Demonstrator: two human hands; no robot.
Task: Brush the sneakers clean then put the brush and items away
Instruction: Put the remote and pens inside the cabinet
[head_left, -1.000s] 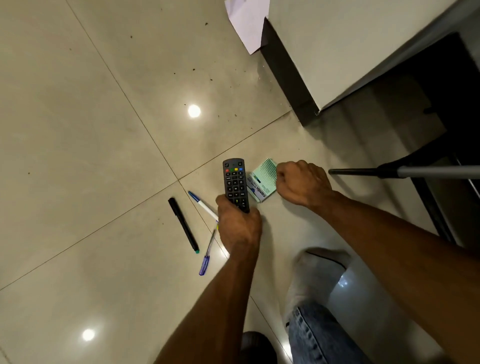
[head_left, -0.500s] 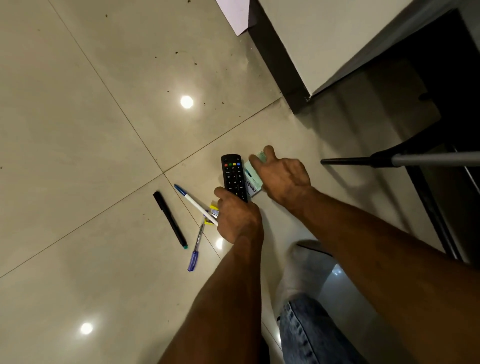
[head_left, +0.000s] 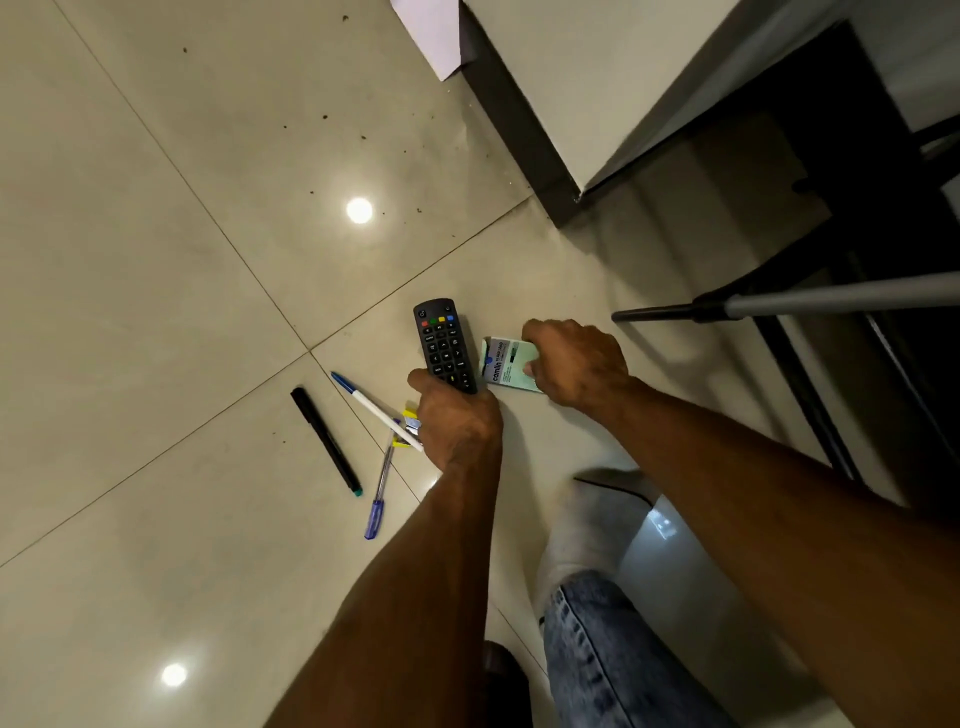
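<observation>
3 pens (head_left: 326, 439) are scattered on the tiled floor (head_left: 156, 260); the remote control (head_left: 444, 344) is gripped by the left hand (head_left: 457, 422), the Camlin box (head_left: 508, 365) pinched by the right hand (head_left: 574, 361).

both bare arms reach down toward twelve o'clock, the left hand (head_left: 457, 423) curled tight around the bottom end of a remote (head_left: 444, 343), and the right hand (head_left: 574, 361), at about two o'clock from it, pinching a small green box (head_left: 506, 364).
</observation>
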